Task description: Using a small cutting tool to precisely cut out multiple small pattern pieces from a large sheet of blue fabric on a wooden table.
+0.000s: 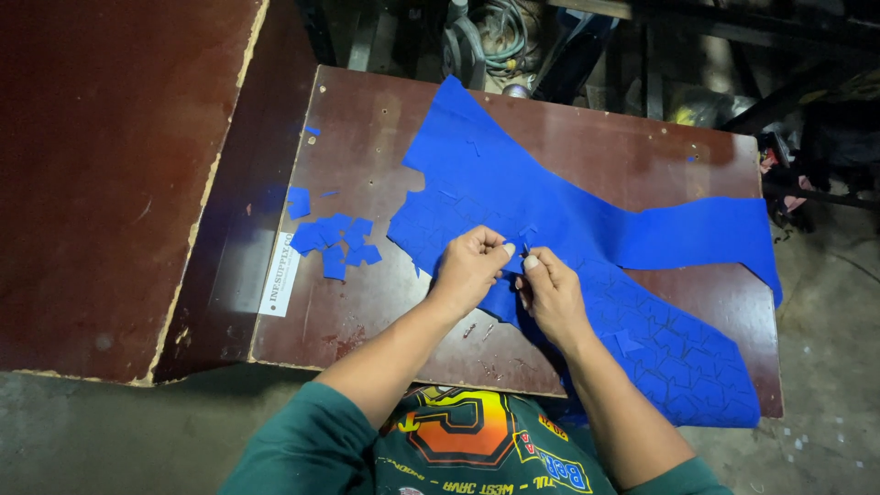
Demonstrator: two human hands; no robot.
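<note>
A thin, matte blue sheet [587, 229], scored with cut shapes, sprawls over the worn brown bench [367, 119]. Left hand [469, 268] and right hand [550, 293] pinch its middle together; loose cutouts [335, 243] lie left.

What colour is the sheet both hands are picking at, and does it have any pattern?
Bright blue sheet, scored with repeating cut outlines, clearest near the right hand in the head view.

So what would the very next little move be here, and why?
Probably to pull the pinched blue piece free of the blue sheet and drop it on the pile of loose blue pieces to the left. Both the left hand and the right hand pinch at one small cut shape, and the sheet is scored with many more.
</note>
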